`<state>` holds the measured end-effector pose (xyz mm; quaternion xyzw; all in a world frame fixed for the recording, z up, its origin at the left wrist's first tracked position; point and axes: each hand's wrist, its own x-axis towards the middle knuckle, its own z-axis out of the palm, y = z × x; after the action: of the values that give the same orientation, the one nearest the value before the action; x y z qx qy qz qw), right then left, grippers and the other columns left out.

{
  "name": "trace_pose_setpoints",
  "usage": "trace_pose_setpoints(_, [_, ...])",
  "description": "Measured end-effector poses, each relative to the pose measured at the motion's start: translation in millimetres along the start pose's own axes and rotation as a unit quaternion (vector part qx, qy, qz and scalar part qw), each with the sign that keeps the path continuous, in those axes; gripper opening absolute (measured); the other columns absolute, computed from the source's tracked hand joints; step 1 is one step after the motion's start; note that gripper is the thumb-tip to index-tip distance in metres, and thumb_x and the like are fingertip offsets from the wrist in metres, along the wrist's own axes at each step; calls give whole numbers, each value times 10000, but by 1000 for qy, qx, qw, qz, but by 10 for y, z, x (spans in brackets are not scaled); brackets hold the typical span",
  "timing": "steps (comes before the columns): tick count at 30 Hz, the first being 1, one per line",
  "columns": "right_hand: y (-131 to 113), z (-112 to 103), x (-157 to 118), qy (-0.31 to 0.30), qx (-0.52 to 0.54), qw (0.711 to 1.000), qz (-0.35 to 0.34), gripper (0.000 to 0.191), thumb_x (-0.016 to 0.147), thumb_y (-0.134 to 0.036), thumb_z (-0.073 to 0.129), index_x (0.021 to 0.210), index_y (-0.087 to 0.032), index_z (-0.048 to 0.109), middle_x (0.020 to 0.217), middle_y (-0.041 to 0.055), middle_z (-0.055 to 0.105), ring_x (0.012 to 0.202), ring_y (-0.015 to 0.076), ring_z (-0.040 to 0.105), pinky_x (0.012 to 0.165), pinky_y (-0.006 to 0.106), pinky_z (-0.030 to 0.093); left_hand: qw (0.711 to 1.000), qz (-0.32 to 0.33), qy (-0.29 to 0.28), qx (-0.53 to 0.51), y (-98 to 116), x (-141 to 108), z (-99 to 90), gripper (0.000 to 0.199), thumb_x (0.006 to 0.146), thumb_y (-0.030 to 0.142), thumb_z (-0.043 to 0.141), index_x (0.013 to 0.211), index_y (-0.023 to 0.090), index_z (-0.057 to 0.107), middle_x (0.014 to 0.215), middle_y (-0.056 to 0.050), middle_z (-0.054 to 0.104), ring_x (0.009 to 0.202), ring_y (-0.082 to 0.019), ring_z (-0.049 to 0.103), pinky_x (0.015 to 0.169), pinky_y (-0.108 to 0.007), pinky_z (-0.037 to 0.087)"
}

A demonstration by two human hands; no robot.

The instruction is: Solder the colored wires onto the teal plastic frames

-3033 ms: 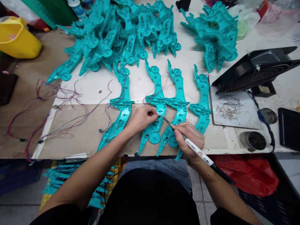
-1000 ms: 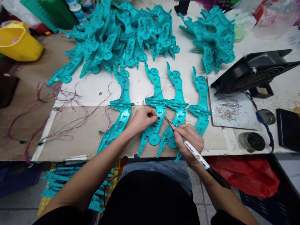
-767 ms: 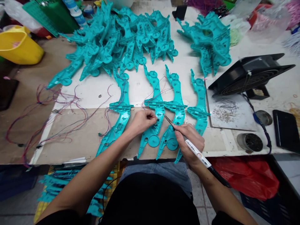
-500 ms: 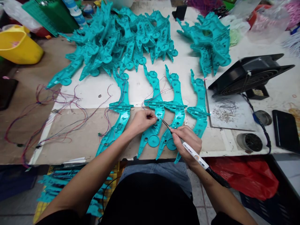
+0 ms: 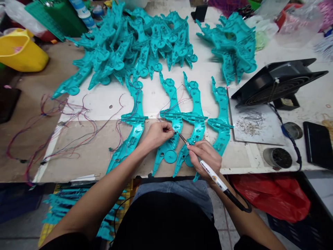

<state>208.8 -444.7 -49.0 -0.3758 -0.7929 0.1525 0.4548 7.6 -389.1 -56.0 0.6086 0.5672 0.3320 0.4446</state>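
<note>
My right hand (image 5: 205, 158) is closed round the white handle of a soldering iron (image 5: 212, 173). The iron's metal tip points up and left, meeting or nearly meeting the teal plastic part (image 5: 177, 121) second from left. Over that part's left edge, my left hand (image 5: 160, 134) is closed in a pinch on a thin wire, mostly hidden by the fingers. Red and blue wires (image 5: 179, 101) trail across the upper half of this part. Similar teal parts lie alongside: one with wires (image 5: 136, 128) to the left, another (image 5: 196, 107) under my right hand's side, and one (image 5: 221, 104) farther right.
Piles of teal parts (image 5: 140, 38) fill the back of the table. Loose wires (image 5: 78, 111) spread at left, near a yellow container (image 5: 22, 50). A black fan (image 5: 275, 83), a solder-flecked board (image 5: 257, 128) and a round tin (image 5: 278, 157) stand at right.
My right hand and the soldering iron have shifted slightly left, with the tip closer to my left fingertips and the handle steeper. My left hand stays in place.
</note>
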Motion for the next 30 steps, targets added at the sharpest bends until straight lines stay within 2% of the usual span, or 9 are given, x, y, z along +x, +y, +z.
trace_pose_setpoints(8, [-47,-37,12,48,5,998,38,225,822,-98,612,1003,-200,698,793,53,643,778,186,623,695,352,526,1000,-2,5,0,-14,6,8,139,697,241,548,609,146,600,581,17,562,572,-105,477,540,-222,335])
trace_pose_setpoints(14, [-30,-78,25,47,10,998,49,218,873,-226,598,1067,-197,691,836,72,667,810,209,631,735,384,523,1000,-8,2,-17,-7,4,12,122,685,230,548,612,151,605,595,13,586,585,-111,502,551,-222,356])
trace_pose_setpoints(22, [-56,-97,92,57,-9,993,107,232,912,-315,573,1089,-221,692,912,62,732,777,190,681,735,330,555,999,-13,9,-27,-24,9,30,96,678,211,566,612,156,609,597,19,593,592,-110,524,554,-214,380])
trace_pose_setpoints(27, [-71,-110,125,52,-1,992,114,199,905,-287,582,1049,-224,703,946,55,732,826,190,682,768,334,556,998,-13,8,-54,-20,22,5,116,677,252,620,699,142,652,656,2,620,609,-112,536,573,-219,407])
trace_pose_setpoints(30, [-80,-118,122,46,8,992,120,198,907,-271,573,1048,-219,702,940,61,728,824,192,678,766,341,551,998,2,-2,-58,4,24,-30,146,695,289,635,676,145,651,669,-10,636,640,-121,548,598,-227,423])
